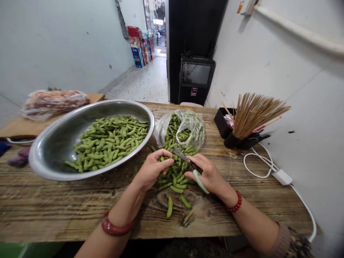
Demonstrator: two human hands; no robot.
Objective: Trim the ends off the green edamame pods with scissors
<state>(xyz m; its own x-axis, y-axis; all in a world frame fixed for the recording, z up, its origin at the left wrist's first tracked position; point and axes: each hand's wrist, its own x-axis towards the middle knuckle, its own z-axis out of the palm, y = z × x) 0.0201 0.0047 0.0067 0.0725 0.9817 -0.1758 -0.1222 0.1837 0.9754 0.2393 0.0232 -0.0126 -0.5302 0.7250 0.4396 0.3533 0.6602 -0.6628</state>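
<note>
Centrally, two bare hands work above loose green pods; clock directions run from between them. The left hand (152,167) pinches thumb and fingers together on a green pod (172,156), only a bit of which shows. The right hand (208,173) grips scissors (182,154) with pale green handles, their dark blades pointing to eleven o'clock, close to the left fingertips. Beneath and between the hands, loose pods (176,187) lie heaped on the wooden tabletop (80,211), two of them apart at six o'clock. At twelve o'clock, just beyond, a clear plastic bag (199,133) of pods lies open toward the heap. A wide metal bowl (51,157) at nine to ten o'clock holds many more. Farther out at ten, a plastic-wrapped bundle (57,101) rests on a wooden board (13,126). At two o'clock, thin brown sticks (255,114) stand in a black holder (233,140); at three, a white adapter (281,177) lies with its cable.
</note>
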